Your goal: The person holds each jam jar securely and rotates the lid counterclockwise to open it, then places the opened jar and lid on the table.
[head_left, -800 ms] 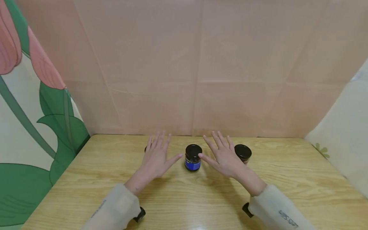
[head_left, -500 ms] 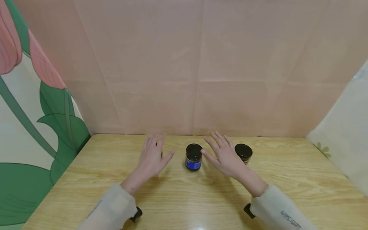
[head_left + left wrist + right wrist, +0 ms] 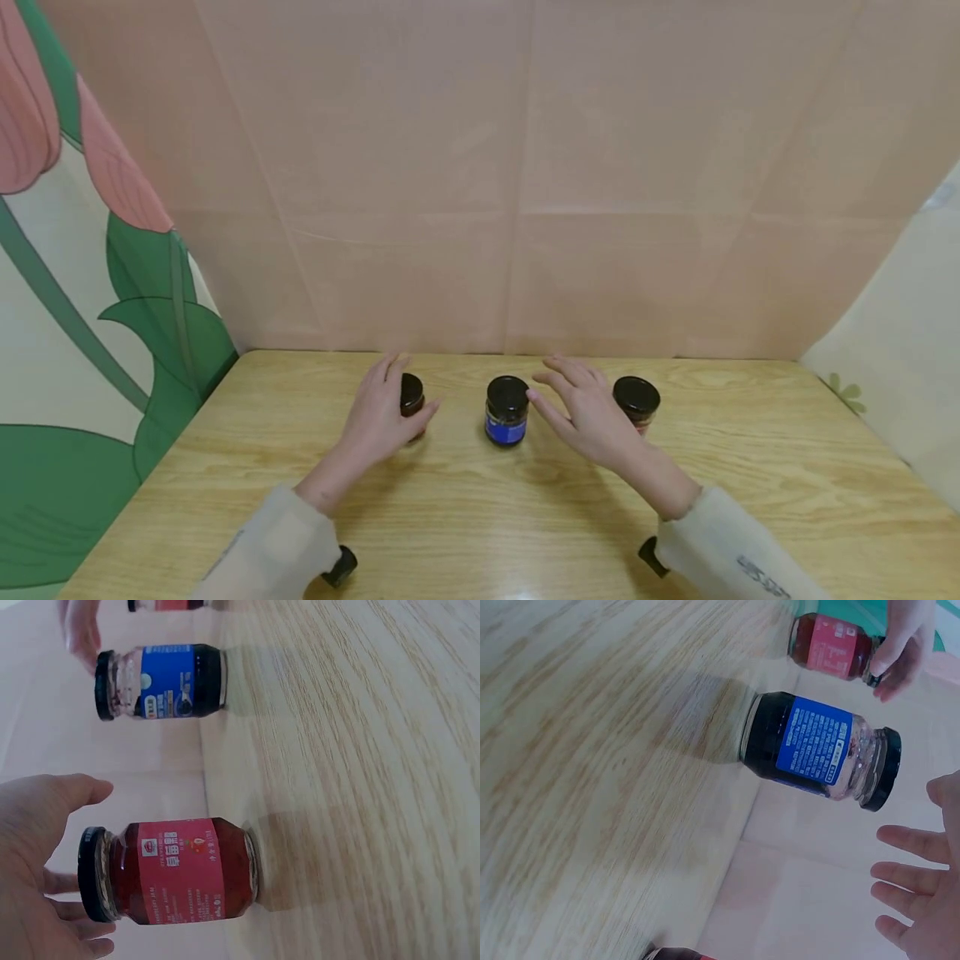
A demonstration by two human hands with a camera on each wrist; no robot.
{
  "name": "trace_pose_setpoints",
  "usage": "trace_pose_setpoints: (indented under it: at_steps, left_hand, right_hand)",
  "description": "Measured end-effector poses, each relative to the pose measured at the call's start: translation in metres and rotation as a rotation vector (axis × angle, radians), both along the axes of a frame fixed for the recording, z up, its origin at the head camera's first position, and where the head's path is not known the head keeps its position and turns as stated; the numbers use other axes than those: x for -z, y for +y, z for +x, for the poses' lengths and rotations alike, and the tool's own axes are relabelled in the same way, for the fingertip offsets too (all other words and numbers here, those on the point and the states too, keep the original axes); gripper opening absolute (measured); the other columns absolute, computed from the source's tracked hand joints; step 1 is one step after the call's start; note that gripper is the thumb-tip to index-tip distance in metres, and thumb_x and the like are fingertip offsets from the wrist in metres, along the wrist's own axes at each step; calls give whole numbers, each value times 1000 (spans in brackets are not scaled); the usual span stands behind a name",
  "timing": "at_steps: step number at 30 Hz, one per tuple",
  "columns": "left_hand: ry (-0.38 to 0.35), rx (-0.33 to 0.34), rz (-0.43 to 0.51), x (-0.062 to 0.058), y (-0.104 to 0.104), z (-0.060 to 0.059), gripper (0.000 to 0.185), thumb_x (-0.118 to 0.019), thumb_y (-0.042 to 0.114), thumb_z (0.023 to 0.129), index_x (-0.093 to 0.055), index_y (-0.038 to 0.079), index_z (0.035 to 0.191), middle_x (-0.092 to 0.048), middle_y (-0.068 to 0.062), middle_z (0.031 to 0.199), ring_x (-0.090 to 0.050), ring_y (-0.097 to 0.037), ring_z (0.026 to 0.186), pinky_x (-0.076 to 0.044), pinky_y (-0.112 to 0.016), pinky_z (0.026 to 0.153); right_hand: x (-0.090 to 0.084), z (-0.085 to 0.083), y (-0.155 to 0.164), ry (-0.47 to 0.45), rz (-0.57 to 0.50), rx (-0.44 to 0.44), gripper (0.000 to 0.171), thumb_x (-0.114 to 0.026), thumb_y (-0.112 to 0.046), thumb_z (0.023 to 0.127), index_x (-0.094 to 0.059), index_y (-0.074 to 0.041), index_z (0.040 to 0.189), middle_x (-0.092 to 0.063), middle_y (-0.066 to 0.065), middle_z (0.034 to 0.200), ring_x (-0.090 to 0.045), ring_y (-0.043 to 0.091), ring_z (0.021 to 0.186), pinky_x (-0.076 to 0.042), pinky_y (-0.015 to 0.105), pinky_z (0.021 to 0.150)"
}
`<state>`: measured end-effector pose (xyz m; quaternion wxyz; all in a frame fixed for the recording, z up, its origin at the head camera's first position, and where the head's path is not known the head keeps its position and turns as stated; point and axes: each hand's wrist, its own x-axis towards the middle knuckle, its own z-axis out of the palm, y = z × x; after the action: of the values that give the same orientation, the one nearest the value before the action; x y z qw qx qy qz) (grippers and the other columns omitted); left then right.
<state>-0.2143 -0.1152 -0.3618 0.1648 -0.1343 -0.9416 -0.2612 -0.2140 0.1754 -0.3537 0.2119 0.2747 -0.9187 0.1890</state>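
Three small black-lidded jars stand in a row on the wooden table (image 3: pixel 525 517). My left hand (image 3: pixel 378 417) cups the red-labelled jar (image 3: pixel 412 396) at the left, fingers behind it and thumb in front. In the left wrist view the left hand (image 3: pixel 37 847) curves round the red-labelled jar (image 3: pixel 176 870), and the thumb stands a little off the glass. My right hand (image 3: pixel 588 412) hovers with relaxed fingers just right of the blue-labelled jar (image 3: pixel 506 412), apart from it. The right wrist view shows the blue-labelled jar (image 3: pixel 817 746) with the right hand's fingers (image 3: pixel 915 900) clear of its lid.
A third jar (image 3: pixel 637 400) stands right of my right hand. A pink backdrop (image 3: pixel 510 208) closes the table's far edge. A floral cloth (image 3: pixel 90 292) hangs at the left, a pale cloth (image 3: pixel 900 350) at the right. Bare wood lies in front of the jars.
My left hand has slid left and back and curved round the red-labelled jar, which now shows. My right hand's fingers have bent slightly and stay beside the blue-labelled jar.
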Motion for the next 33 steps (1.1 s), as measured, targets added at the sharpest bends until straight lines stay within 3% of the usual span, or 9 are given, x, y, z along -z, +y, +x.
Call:
trace_pose_setpoints:
  at_steps: [7, 19, 33]
  left_hand:
    - [-138, -23, 172, 5, -6, -3, 89, -75, 40, 80, -31, 0, 145, -35, -22, 148, -37, -39, 134, -36, -54, 107]
    - [-174, -57, 399, 16, -10, -6, 94, -84, 27, 73, -30, -6, 143, -47, -27, 136, -47, -41, 125, -39, -54, 104]
    - [-263, -100, 453, 29, -13, -5, 77, -86, 20, 68, -44, -6, 127, -58, -26, 124, -53, -41, 118, -41, -54, 101]
  right_hand:
    - [1, 1, 0, 48, -5, -26, 33, -58, -31, 96, -67, -4, 113, -55, 18, 134, -46, 37, 127, -32, 59, 104]
    - [0, 3, -1, 106, -7, -45, 29, -63, -27, 93, -68, -3, 109, -58, 18, 129, -50, 36, 123, -36, 58, 101]
    - [0, 6, -3, 116, -14, -57, 28, -64, -27, 92, -68, -3, 106, -59, 18, 127, -52, 35, 121, -36, 56, 100]
